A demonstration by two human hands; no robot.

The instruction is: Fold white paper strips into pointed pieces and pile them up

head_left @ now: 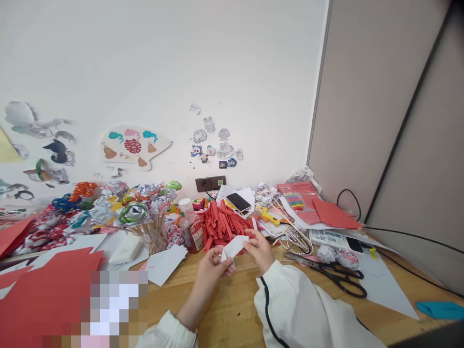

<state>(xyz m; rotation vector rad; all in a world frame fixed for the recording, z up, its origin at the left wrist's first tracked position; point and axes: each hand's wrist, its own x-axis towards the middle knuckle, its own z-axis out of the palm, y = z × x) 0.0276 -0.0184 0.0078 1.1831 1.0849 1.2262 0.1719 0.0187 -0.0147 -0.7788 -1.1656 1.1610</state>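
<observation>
Between my two hands is a small folded white paper (234,247), held above the wooden table. My left hand (214,266) pinches its lower left end, with the thumb on top. At the upper right end, my right hand (260,247) grips the paper between thumb and fingers. Just behind the hands lies a heap of folded red paper strips (221,220). A jar with a white lid (191,227) stands to the left of that heap, beside a bundle of thin wooden sticks (154,232).
Black-handled scissors (348,280) lie to the right on white paper. Red sheets (47,290) cover the left side. A phone (238,202) and yellow glue gun (270,216) lie at the back. Paper flowers (134,212) pile against the wall. A black cable (409,232) runs along the right.
</observation>
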